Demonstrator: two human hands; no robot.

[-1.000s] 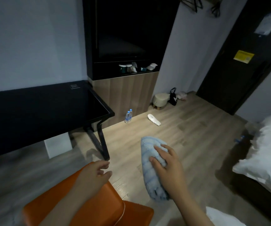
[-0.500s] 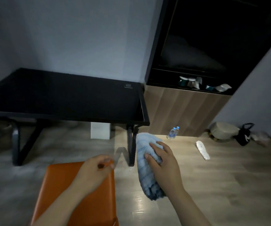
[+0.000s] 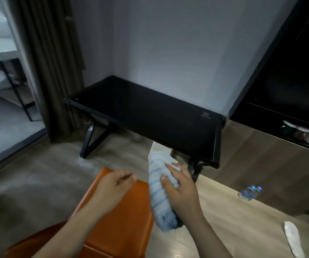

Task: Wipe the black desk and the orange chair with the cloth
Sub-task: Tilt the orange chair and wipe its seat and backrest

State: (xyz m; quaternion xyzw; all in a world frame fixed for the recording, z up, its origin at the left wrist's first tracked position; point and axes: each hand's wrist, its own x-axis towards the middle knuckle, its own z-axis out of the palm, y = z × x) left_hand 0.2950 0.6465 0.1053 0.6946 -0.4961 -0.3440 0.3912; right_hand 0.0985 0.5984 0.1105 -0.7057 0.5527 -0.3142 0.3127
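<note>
The black desk (image 3: 150,112) stands against the grey wall ahead, its top bare. The orange chair (image 3: 124,222) is right below me, its backrest top edge toward the desk. My left hand (image 3: 112,189) rests over the top of the chair's backrest with fingers curled; whether it grips the edge I cannot tell. My right hand (image 3: 181,190) holds a rolled pale blue striped cloth (image 3: 159,190) in the air just right of the chair, in front of the desk's right leg.
A dark curtain (image 3: 53,62) hangs left of the desk beside a glass door. A black-and-wood cabinet (image 3: 272,146) stands to the right. On the wooden floor lie a water bottle (image 3: 249,192) and a white insole (image 3: 292,239).
My view has swung left, bringing the whole desk and the curtain into sight. Both hands keep their hold and stay near the chair; the cloth stays in my right hand.
</note>
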